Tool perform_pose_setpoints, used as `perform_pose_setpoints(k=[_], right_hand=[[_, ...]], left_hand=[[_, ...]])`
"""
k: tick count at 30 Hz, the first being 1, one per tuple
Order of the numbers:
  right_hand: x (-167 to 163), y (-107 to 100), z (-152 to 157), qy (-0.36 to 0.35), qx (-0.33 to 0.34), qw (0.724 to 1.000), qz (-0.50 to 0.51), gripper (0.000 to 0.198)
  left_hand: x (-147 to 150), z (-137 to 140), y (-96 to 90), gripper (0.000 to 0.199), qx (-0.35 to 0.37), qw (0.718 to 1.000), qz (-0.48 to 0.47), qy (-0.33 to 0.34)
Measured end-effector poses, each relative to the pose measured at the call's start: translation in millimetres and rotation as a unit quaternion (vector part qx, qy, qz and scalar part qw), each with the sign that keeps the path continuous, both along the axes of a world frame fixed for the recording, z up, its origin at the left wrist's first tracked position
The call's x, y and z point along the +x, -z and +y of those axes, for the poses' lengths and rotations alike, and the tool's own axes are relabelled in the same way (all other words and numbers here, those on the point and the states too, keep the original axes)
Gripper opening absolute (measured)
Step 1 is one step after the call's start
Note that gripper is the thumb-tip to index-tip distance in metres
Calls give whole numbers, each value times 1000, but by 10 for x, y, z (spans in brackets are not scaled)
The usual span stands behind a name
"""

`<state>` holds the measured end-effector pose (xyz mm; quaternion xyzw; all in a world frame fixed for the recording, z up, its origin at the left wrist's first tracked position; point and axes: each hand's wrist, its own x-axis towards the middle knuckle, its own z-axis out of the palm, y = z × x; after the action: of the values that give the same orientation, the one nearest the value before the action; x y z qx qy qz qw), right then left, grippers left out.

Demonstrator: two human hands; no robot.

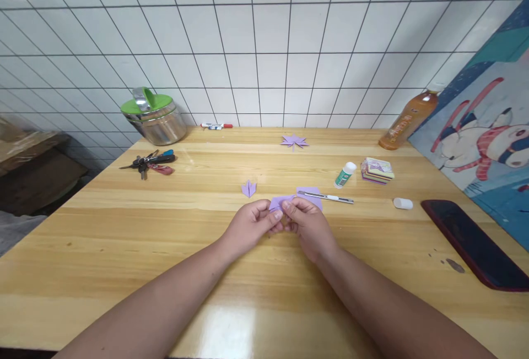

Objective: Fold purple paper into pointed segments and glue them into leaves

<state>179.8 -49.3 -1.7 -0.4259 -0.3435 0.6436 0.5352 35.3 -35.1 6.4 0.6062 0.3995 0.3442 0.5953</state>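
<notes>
Purple paper items [278, 202]: four. One each: knife [333, 197], glue stick [344, 176], bottle [407, 122], phone [475, 243], pot [163, 126].

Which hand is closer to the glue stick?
Right. The right hand is left of the glue stick, on its near side; the left hand is farther left, on the other side of the right hand.

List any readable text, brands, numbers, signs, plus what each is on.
None reads with certainty:
Amber bottle: pale slanted lettering, too blurred to read.
Glue stick: green label with small print, too small to read.
Marker: tiny marks on the barrel, unreadable.
Paper stack: printed top, cannot tell if any is text.
Folded purple paper: no text seen.
</notes>
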Motion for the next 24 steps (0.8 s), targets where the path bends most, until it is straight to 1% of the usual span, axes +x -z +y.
perform_pose_setpoints(k=[2, 4, 6, 7, 8, 10, 12, 13, 15, 18, 20, 22, 24], right_hand=[[-16, 16, 4, 12, 6, 1000, -11, 29], [3, 20, 13, 13, 4, 1000, -25, 28], [56, 7, 28, 6, 14, 999, -49, 25], [89, -5, 37, 1, 31, 997, -65, 24], [124, -18, 48, -7, 54, 995, -88, 28], [183, -38, 71, -34, 119, 981, -149, 36], [212, -38, 92, -60, 161, 960, -221, 30], [213, -29, 100, -63, 168, 953, -242, 24], [198, -3, 109, -48, 160, 956, -240, 18], [158, 28, 104, -31, 116, 977, -176, 20], [138, 34, 94, -38, 88, 984, -148, 22], [127, 34, 86, -44, 82, 985, -143, 22], [121, 39, 82, -39, 95, 983, -152, 21]], left_hand=[[7, 5, 9, 27, -11, 1000, 12, -8], [-4, 12, 20, 25, -3, 999, 32, -25], [-31, 19, 30, 24, 7, 999, 45, -16], [-47, 21, 35, 25, 13, 999, 51, -3], [-63, 22, 40, 25, 19, 998, 57, 12], [-89, 20, 49, 26, 29, 996, 73, 44], [-99, 17, 54, 26, 41, 993, 90, 58], [-98, 16, 54, 27, 49, 993, 97, 52], [-85, 18, 48, 25, 66, 993, 96, 13], [-56, 25, 20, 20, 74, 994, 60, -59], [-42, 27, 0, 19, 69, 994, 32, -83], [-37, 27, -10, 19, 64, 992, 8, -107], [-40, 26, -9, 20, 59, 989, -13, -137]])
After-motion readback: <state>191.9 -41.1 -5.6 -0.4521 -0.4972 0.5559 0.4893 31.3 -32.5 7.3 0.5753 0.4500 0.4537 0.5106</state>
